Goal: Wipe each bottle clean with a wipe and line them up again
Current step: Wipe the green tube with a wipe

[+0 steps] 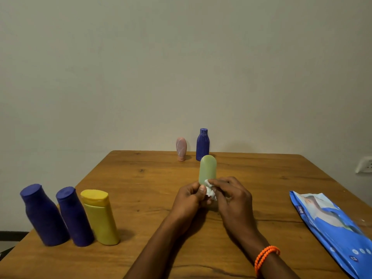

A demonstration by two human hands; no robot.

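A wooden desk (141, 178) carries everything, and places below are given from the green bottle (207, 170) held above its middle. Far to the right of that bottle, at the desk's right edge, lies a blue pack of wipes (330, 224), flat. To its left, near the front edge, three bottles stand in a row, close together: a large blue bottle (43, 216) outermost, a second blue bottle (73, 217) next, then a yellow bottle (100, 217) nearest the green one. Behind the green bottle, at the far edge by the wall, stand a slim blue bottle (203, 144) and, just left of it, a small pink bottle (181, 149) resting on its cap. The left hand (189, 200) grips the green bottle's lower end, fingers curled round it. The right hand (233, 196) pinches a crumpled white wipe (210, 191) against the bottle's lower part. An orange bead bracelet (265, 256) circles the right wrist.
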